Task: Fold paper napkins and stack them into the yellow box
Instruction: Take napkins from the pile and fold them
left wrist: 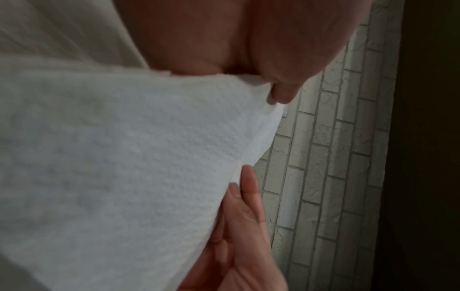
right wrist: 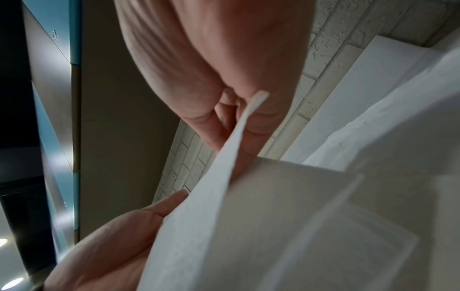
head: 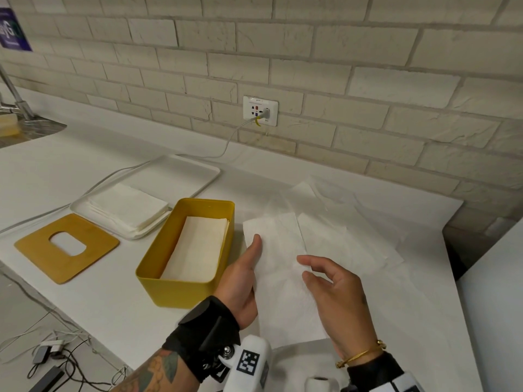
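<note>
In the head view, a folded white paper napkin (head: 278,267) was held just right of the open yellow rectangular box (head: 181,287), gripped by the left hand (head: 243,281), with the right hand (head: 336,295) pinching its right edge. In the left wrist view, the napkin (left wrist: 124,157) was pressed under the left thumb. In the right wrist view, its edge (right wrist: 224,167) was pinched by the right hand's fingers (right wrist: 251,141).

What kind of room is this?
Probably a kitchen: a white counter runs along a brick wall, with a sink and tap at its far left and a wall socket.
</note>
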Action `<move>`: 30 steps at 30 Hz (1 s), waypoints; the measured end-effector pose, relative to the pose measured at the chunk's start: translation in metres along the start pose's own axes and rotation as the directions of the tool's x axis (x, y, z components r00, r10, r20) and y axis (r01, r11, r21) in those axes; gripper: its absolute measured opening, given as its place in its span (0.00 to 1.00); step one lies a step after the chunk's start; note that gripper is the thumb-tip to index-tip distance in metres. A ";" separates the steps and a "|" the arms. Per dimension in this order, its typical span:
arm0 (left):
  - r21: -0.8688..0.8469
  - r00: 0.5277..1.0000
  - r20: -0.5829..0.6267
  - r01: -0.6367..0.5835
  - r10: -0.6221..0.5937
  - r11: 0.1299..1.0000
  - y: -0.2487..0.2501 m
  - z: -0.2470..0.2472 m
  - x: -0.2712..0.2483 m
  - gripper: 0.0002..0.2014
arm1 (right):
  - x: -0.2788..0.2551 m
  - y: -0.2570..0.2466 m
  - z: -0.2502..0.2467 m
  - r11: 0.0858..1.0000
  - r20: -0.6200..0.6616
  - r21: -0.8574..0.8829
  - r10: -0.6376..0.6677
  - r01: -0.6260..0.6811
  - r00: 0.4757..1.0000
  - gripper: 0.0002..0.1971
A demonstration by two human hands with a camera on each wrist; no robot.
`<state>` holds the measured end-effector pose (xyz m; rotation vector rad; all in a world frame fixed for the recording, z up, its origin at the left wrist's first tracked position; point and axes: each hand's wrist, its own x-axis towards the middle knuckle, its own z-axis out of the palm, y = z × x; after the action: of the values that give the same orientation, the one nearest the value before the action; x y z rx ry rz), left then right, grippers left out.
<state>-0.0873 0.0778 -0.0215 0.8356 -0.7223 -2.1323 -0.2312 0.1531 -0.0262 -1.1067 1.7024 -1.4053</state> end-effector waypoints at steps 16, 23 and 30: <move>0.314 0.983 0.122 -0.167 0.135 0.935 0.011 0.011 0.000 0.21 | 0.021 -0.022 -0.007 0.965 0.182 0.214 0.115 -0.154 0.977 0.10; 0.393 0.970 0.116 -0.240 0.212 0.888 0.029 0.020 0.000 0.17 | 0.019 -0.013 -0.004 0.967 0.291 0.177 0.125 -0.182 0.949 0.12; 0.342 0.932 0.039 -0.352 0.361 0.871 0.069 0.007 -0.005 0.13 | 0.017 0.007 -0.014 0.964 0.333 -0.044 0.260 -0.261 0.906 0.01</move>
<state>-0.0617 0.0435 0.0327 0.8308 -1.1638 -1.6835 -0.2520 0.1440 -0.0297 -1.0077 1.5330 -0.9864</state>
